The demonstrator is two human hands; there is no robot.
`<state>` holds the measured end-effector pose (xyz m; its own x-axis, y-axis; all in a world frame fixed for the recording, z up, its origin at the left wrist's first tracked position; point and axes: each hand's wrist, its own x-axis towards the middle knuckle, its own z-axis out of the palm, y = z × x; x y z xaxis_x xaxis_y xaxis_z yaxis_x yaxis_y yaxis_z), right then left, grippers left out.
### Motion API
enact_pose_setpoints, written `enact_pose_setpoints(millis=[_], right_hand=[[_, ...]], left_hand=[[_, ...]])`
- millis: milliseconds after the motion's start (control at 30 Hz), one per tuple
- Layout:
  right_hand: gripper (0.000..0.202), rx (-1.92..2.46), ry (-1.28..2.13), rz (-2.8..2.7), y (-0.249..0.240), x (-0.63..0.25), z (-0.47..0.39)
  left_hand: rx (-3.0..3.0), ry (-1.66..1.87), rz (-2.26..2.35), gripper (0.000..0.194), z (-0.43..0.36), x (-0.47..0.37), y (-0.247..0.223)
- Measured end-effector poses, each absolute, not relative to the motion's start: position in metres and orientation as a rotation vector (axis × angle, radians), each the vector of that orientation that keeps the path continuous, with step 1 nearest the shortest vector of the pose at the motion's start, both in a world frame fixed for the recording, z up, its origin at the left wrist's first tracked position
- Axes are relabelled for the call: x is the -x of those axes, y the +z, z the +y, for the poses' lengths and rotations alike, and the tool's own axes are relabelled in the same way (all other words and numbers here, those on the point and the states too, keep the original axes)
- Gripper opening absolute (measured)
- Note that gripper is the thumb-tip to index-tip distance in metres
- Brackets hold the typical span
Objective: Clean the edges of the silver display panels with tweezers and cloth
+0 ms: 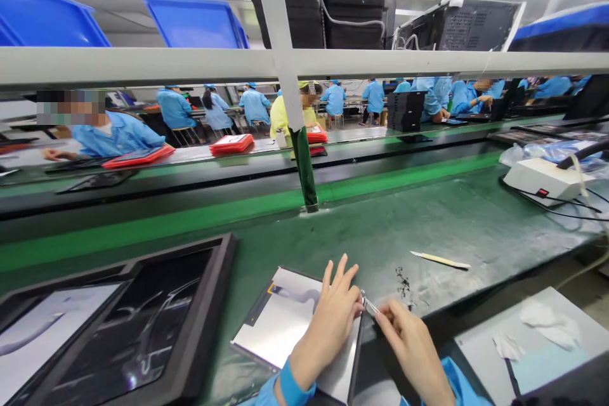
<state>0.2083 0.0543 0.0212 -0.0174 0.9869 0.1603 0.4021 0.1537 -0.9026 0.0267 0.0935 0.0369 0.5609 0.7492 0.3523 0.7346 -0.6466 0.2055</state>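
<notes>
A flat silver panel [271, 330] with a dark edge strip lies on the green bench, partly under my hands and forearm. My left hand [335, 304] rests over its right side, three fingers spread, while the thumb and index finger come together at the panel's upper right corner. My right hand [404, 327] is just right of the panel, thumb and fingers pinched on a thin light strip [370, 306] that runs to that corner by my left fingertips. A yellow-handled blade [441, 260] lies on the bench beyond my right hand, with small black scraps [403, 285] near it.
At the left, a black foam tray [223, 266] holds glossy panels. A white box with cables [542, 179] sits at the right. A post [304, 168] rises from the bench's back. Wipes [547, 323] lie on a lower surface. People in blue work beyond.
</notes>
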Motion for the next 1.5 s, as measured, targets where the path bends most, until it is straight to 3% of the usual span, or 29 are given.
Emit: enact_pose_setpoints(millis=[200,400,667,833,967,1300,1467,1500], right_hand=[[0.044,1.418,0.703,-1.681,-0.003,-0.201,0.032],[0.048,1.415,0.956,-1.596,-0.008,-0.196,0.029],[0.060,1.282,1.290,-0.996,-0.026,-0.160,0.020],[0.060,1.369,1.198,-1.116,-0.024,-0.154,0.012],[0.062,1.392,1.175,-1.227,-0.019,-0.163,0.011],[0.066,1.235,1.571,-0.893,-0.028,-0.162,0.015],[0.069,1.175,1.517,-0.769,-0.037,-0.156,0.018],[0.068,1.162,1.502,-0.758,-0.036,-0.156,0.018]], left_hand=[[-2.708,0.631,1.190,0.018,0.097,-0.026,0.044],[-2.530,0.566,1.171,0.018,0.105,-0.021,0.042],[-2.494,0.574,1.334,0.017,0.079,-0.006,0.033],[-2.725,0.740,1.421,0.024,0.057,-0.013,0.028],[-2.781,0.624,1.214,0.022,0.070,-0.018,0.034],[-2.585,0.528,1.291,0.015,0.076,-0.004,0.035],[-2.707,0.684,1.449,0.016,0.043,-0.006,0.008],[-2.763,0.726,1.466,0.025,0.038,-0.007,-0.001]])
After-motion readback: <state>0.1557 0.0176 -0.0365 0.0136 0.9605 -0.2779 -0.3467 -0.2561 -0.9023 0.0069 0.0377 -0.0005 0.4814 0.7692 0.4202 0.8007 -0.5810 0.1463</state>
